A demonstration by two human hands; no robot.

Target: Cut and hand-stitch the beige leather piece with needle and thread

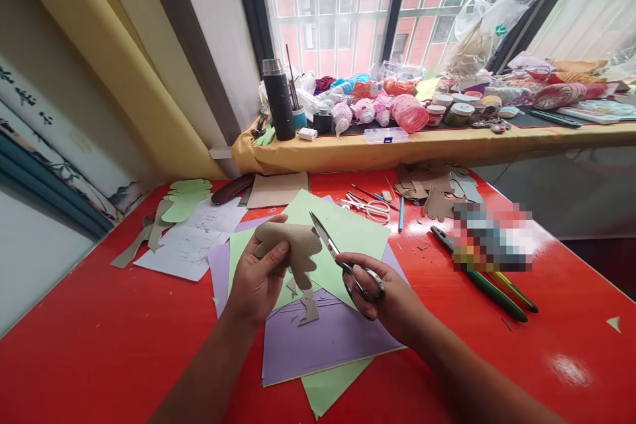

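My left hand [256,278] is closed on a tan tree-shaped cutout [293,245] and holds it up over the table. My right hand [385,295] grips metal scissors [342,265], fingers through the handles, blades slightly apart and pointing up-left beside the cutout's right edge. Under both hands lie light green sheets [348,228] and purple sheets [322,338] of paper on the red table [99,344]. A small tan offcut [309,308] lies on the purple sheet.
A white printed sheet [191,242], green tree cutouts [185,199] and tan scraps lie at the left. White-handled scissors [370,207], brown cutouts [432,189] and green-handled tools [497,288] lie at the right. A black flask [279,101] and craft supplies crowd the window ledge [422,144].
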